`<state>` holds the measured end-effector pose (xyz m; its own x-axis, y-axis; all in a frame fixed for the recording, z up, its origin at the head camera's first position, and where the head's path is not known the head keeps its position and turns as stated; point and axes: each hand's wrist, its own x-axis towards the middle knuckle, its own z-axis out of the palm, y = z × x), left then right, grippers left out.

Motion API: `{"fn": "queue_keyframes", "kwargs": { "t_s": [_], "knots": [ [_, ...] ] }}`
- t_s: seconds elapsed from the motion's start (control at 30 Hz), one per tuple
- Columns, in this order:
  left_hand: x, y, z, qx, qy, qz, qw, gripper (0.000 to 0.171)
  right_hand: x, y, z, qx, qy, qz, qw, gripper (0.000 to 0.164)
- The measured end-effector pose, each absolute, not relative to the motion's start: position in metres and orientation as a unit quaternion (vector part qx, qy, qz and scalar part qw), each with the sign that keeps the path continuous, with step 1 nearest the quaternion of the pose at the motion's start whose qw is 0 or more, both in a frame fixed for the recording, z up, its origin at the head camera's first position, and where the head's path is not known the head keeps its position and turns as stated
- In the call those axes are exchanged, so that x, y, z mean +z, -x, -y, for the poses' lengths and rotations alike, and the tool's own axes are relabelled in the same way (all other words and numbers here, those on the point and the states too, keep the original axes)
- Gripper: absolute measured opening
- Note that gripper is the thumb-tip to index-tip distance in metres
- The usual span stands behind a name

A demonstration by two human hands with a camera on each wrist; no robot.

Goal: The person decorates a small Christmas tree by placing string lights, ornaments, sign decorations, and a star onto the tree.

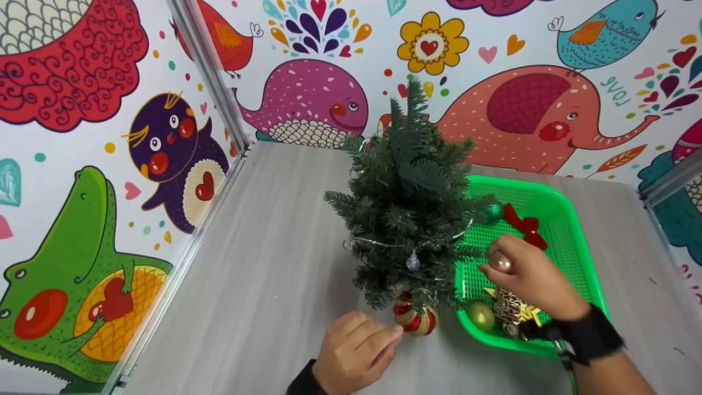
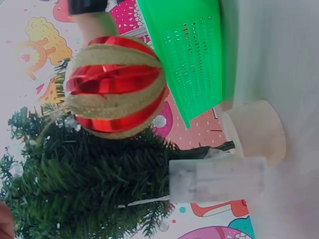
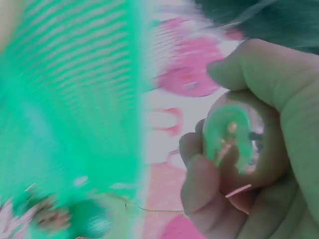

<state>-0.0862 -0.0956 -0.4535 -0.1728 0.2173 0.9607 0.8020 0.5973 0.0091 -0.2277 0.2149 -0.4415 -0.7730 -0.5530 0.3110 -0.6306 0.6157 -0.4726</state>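
A small green Christmas tree [image 1: 411,219] stands upright, with a clear string of lights on it. From its lower front branches hangs a red-and-gold striped Christmas ball [image 1: 415,314], large and close in the left wrist view. Beside that ball is my left hand [image 1: 359,351], its fingers loosely bent and a fingertip right at the ball's edge. A shiny rose-gold Christmas ball [image 3: 239,144] is gripped in my right hand [image 1: 529,274], thumb and fingers curled around it. This hand is over the green basket [image 1: 589,258], to the right of the tree.
Inside the basket lie a red velvet bow [image 1: 525,226], a green ball [image 1: 493,212], a matte gold ball [image 1: 480,316] and gold star-like ornaments [image 1: 529,314]. The tree's pale round base [image 2: 259,130] rests on the grey table [image 1: 247,263]. Cartoon-printed panels [image 1: 312,99] enclose the table.
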Motion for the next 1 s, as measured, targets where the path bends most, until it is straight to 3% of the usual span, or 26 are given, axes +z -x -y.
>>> {"fn": "queue_keyframes", "kwargs": {
  "t_s": [0.07, 0.17, 0.37, 0.6, 0.7, 0.87, 1.0],
  "knots": [
    [-0.453, 0.085, 0.094, -0.282, 0.363, 0.713, 0.529, 0.013, -0.428, 0.208, -0.209, 0.362, -0.343, 0.861, 0.098, 0.029],
    [-0.452, 0.084, 0.092, -0.293, 0.378, 0.711, 0.516, 0.013, -0.413, 0.175, -0.193, 0.536, -0.393, 0.740, 0.099, 0.028],
    [-0.455, 0.085, 0.086, -0.270, 0.406, 0.719, 0.495, 0.014, -0.405, 0.130, -0.141, 0.765, -0.501, 0.404, -0.014, 0.008],
    [-0.462, 0.084, 0.068, -0.314, 0.396, 0.775, 0.378, 0.058, -0.419, 0.113, -0.109, 0.836, -0.466, 0.259, -0.133, 0.012],
    [-0.464, 0.082, 0.063, -0.326, 0.387, 0.787, 0.354, 0.048, -0.424, 0.111, -0.106, 0.847, -0.449, 0.247, -0.141, 0.011],
    [-0.467, 0.085, 0.065, -0.313, 0.394, 0.762, 0.408, 0.016, -0.430, 0.110, -0.108, 0.862, -0.427, 0.237, -0.136, 0.009],
    [-0.466, 0.089, 0.069, -0.314, 0.386, 0.754, 0.428, 0.013, -0.432, 0.110, -0.112, 0.866, -0.425, 0.228, -0.130, 0.010]
  ]
}}
